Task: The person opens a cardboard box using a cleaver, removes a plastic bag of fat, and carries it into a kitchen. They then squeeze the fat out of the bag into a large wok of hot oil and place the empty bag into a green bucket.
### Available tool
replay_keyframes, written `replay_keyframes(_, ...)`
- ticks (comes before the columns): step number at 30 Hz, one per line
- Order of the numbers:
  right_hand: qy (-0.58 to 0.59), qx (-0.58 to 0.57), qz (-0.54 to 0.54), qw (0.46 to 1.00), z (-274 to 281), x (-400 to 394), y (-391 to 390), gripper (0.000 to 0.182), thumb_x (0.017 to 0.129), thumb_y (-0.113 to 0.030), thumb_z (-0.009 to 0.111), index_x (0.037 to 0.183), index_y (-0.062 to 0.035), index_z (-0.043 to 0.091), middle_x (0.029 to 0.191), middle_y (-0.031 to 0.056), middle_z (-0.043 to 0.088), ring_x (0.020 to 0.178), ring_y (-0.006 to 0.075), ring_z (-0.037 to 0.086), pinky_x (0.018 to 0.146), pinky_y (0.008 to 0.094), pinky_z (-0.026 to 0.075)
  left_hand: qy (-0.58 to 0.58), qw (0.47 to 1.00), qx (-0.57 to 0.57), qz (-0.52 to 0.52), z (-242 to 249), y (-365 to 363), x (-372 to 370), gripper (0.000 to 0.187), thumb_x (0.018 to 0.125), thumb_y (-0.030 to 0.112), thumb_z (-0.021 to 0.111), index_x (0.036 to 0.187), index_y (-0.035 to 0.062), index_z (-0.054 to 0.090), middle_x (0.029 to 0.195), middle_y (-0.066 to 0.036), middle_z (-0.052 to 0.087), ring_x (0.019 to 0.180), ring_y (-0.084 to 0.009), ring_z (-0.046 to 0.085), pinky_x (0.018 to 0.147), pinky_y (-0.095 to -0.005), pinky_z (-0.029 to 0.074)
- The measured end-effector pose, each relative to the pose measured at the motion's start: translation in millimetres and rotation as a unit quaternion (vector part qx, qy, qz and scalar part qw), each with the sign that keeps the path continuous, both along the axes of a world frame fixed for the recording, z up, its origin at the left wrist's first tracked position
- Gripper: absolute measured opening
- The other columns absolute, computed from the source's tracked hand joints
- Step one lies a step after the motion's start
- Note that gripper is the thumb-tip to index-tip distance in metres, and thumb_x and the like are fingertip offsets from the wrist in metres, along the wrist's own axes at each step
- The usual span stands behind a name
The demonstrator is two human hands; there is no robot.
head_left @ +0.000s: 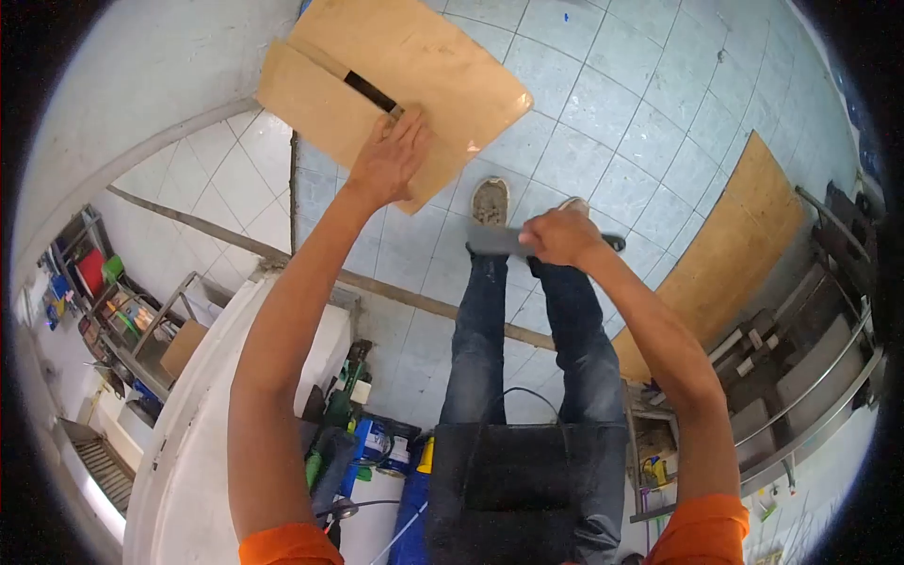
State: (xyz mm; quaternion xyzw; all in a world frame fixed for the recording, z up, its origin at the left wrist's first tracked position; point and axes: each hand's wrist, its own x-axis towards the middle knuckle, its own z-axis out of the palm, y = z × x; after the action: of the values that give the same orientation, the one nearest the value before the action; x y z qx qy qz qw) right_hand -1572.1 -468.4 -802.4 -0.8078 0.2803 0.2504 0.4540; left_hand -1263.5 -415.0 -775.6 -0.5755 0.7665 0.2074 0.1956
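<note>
At the upper left, my left hand [391, 155] grips a large tan board [443, 66], its fingers laid over the surface beside a seam. A dark, narrow slot [370, 91] in the board ends right at these fingertips. In front of my legs, my right hand [562, 237] is closed around a tool with a broad grey blade [496, 241]. The blade points left and is smeared by motion; a dark end with a hole shows on the other side of the fist. A gap of tiled floor separates tool and board in this view.
Another tan sheet [730, 245] leans at the right, beside a metal rack [810, 377]. Blue cans [377, 441] and green tools stand left of my legs near a white ledge [231, 395]. A black bag [527, 490] covers my lap; crowded shelves [141, 320] are far left.
</note>
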Motion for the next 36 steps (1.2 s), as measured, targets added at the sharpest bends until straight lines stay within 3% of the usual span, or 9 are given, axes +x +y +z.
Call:
replay_keyframes(7,0.015,0.009,-0.118,0.993,29.3,-23.8,-15.5,0.034,0.095,-0.038,0.048,0.095,-0.0085,0.065,0.081,0.0199,0.065,0.08,0.0426,0.062,0.072,0.0494,0.049,0.005,0.996,-0.085,-0.002,1.9,31.5,-13.8,0.076,0.056,0.036,0.082,0.117,0.0034,0.05,0.135,-0.013,0.044,0.134,-0.0277,0.032,0.106,-0.05,0.026)
replay_keyframes(13,-0.054,-0.04,-0.358,0.931,51.5,-36.3,16.5,0.053,0.083,-0.043,0.068,0.111,0.0006,0.057,0.087,0.0262,0.065,0.084,0.0401,0.065,0.067,0.0446,0.05,0.097,0.949,-0.176,0.244,55.6,83.7,-29.3,0.052,0.063,0.03,0.083,0.105,0.0112,0.058,0.131,-0.013,0.043,0.134,-0.0365,0.029,0.104,-0.0546,0.029)
replay_keyframes(19,-0.149,-0.19,-0.326,0.914,42.8,120.6,3.6,0.075,0.071,-0.039,0.079,0.126,-0.005,0.04,0.098,0.0184,0.059,0.083,0.0364,0.064,0.068,0.0432,0.051,0.257,0.871,-0.243,0.341,47.7,83.4,-32.6,0.038,0.07,0.025,0.082,0.095,0.0076,0.057,0.128,-0.02,0.041,0.131,-0.0451,0.03,0.106,-0.0572,0.028)
replay_keyframes(25,-0.088,-0.263,-0.224,0.934,12.5,205.8,-4.2,0.075,0.068,-0.034,0.08,0.128,-0.0135,0.04,0.107,0.0189,0.054,0.088,0.0341,0.063,0.072,0.0435,0.051,0.052,0.891,-0.265,0.366,51.3,93.9,-13.4,0.042,0.073,0.02,0.075,0.107,0.0017,0.059,0.133,-0.024,0.036,0.13,-0.0478,0.03,0.102,-0.0546,0.034)
replay_keyframes(27,-0.075,-0.227,-0.245,0.94,17.7,201.8,-6.7,0.074,0.07,-0.033,0.078,0.13,-0.0159,0.039,0.104,0.0209,0.054,0.088,0.0353,0.061,0.074,0.0443,0.05,0.19,0.713,-0.463,0.492,38.3,107.0,-3.6,0.04,0.077,0.015,0.071,0.111,-0.0012,0.058,0.124,-0.021,0.05,0.121,-0.0362,0.047,0.096,-0.0458,0.043)
replay_keyframes(28,-0.099,-0.204,-0.299,0.927,27.4,196.7,-8.6,0.07,0.07,-0.031,0.076,0.128,-0.0162,0.041,0.097,0.0179,0.057,0.081,0.0327,0.063,0.069,0.044,0.05,0.192,0.709,-0.46,0.499,40.5,115.8,0.7,0.04,0.077,0.015,0.071,0.111,-0.0012,0.058,0.124,-0.021,0.05,0.121,-0.0362,0.047,0.096,-0.0458,0.043)
replay_keyframes(30,-0.132,-0.183,-0.358,0.906,55.4,182.7,-24.0,0.06,0.071,-0.029,0.072,0.123,-0.0158,0.046,0.08,0.0118,0.059,0.067,0.0286,0.063,0.06,0.0431,0.049,0.318,0.585,-0.13,0.734,51.4,133.7,19.0,0.031,0.082,0.01,0.064,0.11,-0.0027,0.058,0.107,-0.012,0.063,0.1,-0.02,0.06,0.083,-0.0333,0.049)
replay_keyframes(32,-0.184,-0.222,-0.366,0.885,72.9,147.7,-54.0,0.043,0.073,-0.025,0.067,0.112,-0.0119,0.054,0.061,0.0072,0.059,0.058,0.0259,0.063,0.054,0.0393,0.048,0.378,0.558,-0.126,0.728,38.8,168.9,39.4,0.028,0.084,0.007,0.06,0.11,-0.0027,0.058,0.1,-0.007,0.064,0.091,-0.0144,0.06,0.078,-0.0288,0.048)
replay_keyframes(36,-0.141,-0.205,-0.395,0.884,47.0,69.9,-133.6,0.034,0.077,-0.028,0.068,0.1,-0.0029,0.064,0.074,0.0169,0.066,0.066,0.0274,0.066,0.06,0.0362,0.049,0.456,0.469,-0.033,0.756,2.8,232.5,74.3,0.022,0.087,0.002,0.054,0.108,-0.0029,0.059,0.095,-0.001,0.066,0.079,-0.0088,0.059,0.072,-0.0241,0.047)
